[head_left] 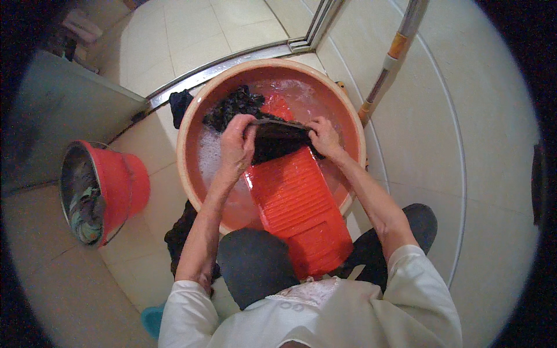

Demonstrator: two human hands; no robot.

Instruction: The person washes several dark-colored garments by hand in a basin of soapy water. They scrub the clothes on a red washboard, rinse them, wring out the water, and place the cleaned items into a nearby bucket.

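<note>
Both my left hand (238, 141) and my right hand (325, 135) grip the top edge of a dark wet garment (278, 141), stretched between them. Its lower part hangs against the upper end of a red plastic washboard (300, 195). That ridged board leans in a large round orange-pink basin (188, 174), its near end between my knees. Soapy water (211, 154) with foam stands in the basin. Beyond my left hand, more dark cloth (237, 106) lies bunched in the water. Which kind of garment I hold cannot be told.
A red bucket (126, 187) with wet cloth inside lies tilted at the left. Dark cloth (180, 108) rests by the basin's rim, and more (182, 237) near my left forearm. A pole (387, 65) leans on the tiled wall at right. A metal door track (226, 65) runs behind.
</note>
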